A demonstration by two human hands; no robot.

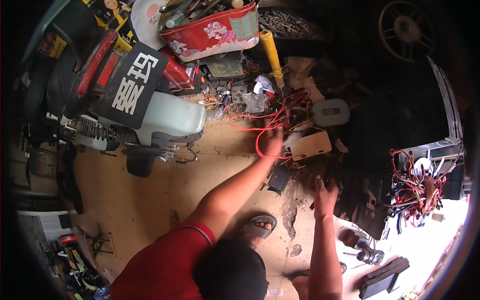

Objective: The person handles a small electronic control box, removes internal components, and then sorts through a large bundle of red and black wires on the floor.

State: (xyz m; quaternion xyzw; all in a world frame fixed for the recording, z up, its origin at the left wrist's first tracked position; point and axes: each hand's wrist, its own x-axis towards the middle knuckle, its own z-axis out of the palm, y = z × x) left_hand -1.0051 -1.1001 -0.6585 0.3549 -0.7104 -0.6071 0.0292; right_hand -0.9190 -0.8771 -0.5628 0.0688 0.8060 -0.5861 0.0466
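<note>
Red wire point(260, 131) gripped by the left hand point(273, 141).
It is run leftward along the floor point(165, 185); right hand point(324, 196) is pressed down, grip unclear.

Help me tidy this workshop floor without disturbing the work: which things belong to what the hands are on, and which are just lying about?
In hand:
left hand among the tangled red wires
pale flat rounded panel beside it
right hand on the dark parts pile

Lying about:
yellow-handled tool
red patterned tin of tools
white scooter
grey sandal
</note>
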